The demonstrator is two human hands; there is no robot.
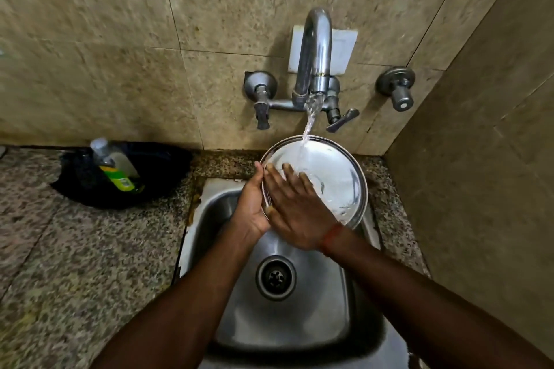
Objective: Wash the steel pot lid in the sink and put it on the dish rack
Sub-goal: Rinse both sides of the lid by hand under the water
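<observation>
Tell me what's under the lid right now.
Below the lid lies the sink, its drain in view nearer the person. The sink's back edge and most of the left hand's fingers are hidden behind the lid.

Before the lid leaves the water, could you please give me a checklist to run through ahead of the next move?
1. Left hand grips the rim of the steel pot lid: ok.
2. Right hand lies flat on the lid's face, fingers straight: ok.
3. Water stream from the tap lands on the lid: ok.
4. Lid free of soap and residue: cannot tell, because water and glare cover the surface.
5. Sink drain unblocked: ok.
6. Dish rack located for the set-down: not ok, as it is not in view.
</observation>
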